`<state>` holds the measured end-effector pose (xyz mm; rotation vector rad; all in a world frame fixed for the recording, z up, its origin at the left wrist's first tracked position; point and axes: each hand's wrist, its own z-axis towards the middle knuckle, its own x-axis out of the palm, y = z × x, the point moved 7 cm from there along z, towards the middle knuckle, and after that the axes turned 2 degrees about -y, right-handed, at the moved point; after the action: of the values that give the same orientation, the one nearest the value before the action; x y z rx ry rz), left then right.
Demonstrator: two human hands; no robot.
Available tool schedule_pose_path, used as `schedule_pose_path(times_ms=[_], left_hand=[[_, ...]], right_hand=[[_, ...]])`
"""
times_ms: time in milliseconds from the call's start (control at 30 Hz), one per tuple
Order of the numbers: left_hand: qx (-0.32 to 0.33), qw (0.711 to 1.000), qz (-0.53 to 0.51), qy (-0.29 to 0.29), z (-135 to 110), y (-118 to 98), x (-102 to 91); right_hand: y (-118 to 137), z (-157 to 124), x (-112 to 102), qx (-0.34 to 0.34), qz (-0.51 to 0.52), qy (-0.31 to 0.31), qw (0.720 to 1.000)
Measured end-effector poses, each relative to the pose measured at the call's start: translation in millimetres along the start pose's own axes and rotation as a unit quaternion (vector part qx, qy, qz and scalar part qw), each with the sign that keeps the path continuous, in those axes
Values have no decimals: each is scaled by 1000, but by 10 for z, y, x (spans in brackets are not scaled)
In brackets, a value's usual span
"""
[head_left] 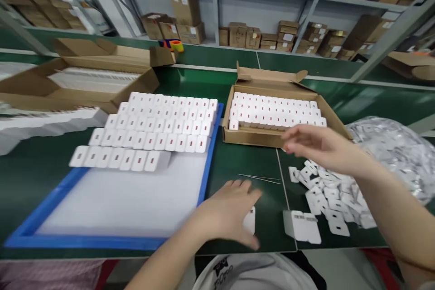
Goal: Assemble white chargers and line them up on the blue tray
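Note:
My left hand [231, 213] is low over the green table, fingers spread and blurred by motion. A small white box [249, 221] lies under it, partly hidden between thumb and fingers; I cannot tell whether they touch. My right hand [314, 145] hovers in front of the cardboard box [253, 136], fingers loosely bent and a gap between them and the thumb. Below that hand spreads a loose heap of white cards with small dark slots [326, 195]. A short stack of white pieces [304, 226] stands near the table's front edge.
Rows of white boxes [159, 127] stand on a blue-framed white board [136, 208]. Tweezers [260, 178] lie at mid-table. A clear bag of white pieces [394, 154] is at right. An open carton [136, 84] sits at back left, below shelves of cardboard boxes [185, 9].

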<state>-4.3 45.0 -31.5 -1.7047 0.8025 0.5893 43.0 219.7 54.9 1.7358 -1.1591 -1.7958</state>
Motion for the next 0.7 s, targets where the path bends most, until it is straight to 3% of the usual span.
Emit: schedule_pose_path(times_ms=[100,200,267,367,433,500,633,700], left_hand=[[-22,990,115,83,-4,-10,177],[-35,986,140,85,28,-70,227],[-29,990,124,65,45,-100,193],[-33,999,-6,-18,54,-58,13],[-50,980,-170,-90,51,37,-130],[-29,918,-365,-151,55,115,-246],[93,708,-669,-204,69,164,-400],[119,633,-739,-195,84,166,-402]], right_hand=[[-308,-473,9,79,-68,44,994],[-733,-701,57,145,-116,44,982],[-968,-688,117,131,-194,21,972],[-1189,-550,313,63,-294,5,954],[-1279,-461,442,37,-307,2,951],[-1321,-404,514,23,-311,-6,950],[-1296,-368,544,-17,-318,-25,947],[-1261,-368,529,-43,-312,-46,948]])
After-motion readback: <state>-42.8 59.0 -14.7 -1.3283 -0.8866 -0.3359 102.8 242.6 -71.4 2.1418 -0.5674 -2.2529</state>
